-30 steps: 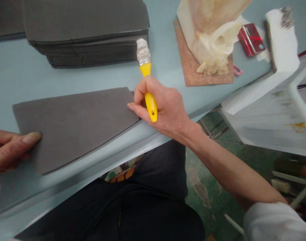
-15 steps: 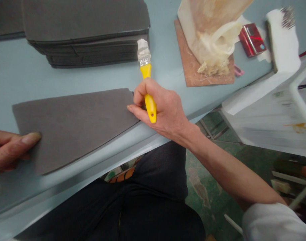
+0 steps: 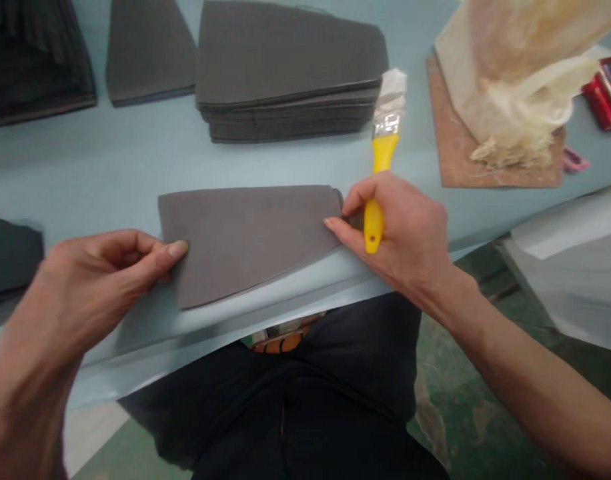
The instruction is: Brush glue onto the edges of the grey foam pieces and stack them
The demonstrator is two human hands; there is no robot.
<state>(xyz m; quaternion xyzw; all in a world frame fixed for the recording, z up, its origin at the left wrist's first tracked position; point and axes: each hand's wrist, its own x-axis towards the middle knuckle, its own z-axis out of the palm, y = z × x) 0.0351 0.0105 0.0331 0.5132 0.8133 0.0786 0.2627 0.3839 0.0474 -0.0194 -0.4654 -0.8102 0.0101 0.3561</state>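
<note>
A flat grey foam sheet lies near the front edge of the pale blue table. My left hand pinches the sheet's left end between thumb and fingers. My right hand is closed round the yellow handle of a paintbrush, whose whitish bristles point away from me. The fingertips of that hand also press on the sheet's right end.
A stack of grey foam sheets sits behind, with another single piece and a dark pile to its left. A glue-crusted container stands on a brown board at right. A red object lies at far right.
The view has swung left, bringing more of my left hand and the back piles into sight. Both hands keep their hold on the sheet and the brush.
</note>
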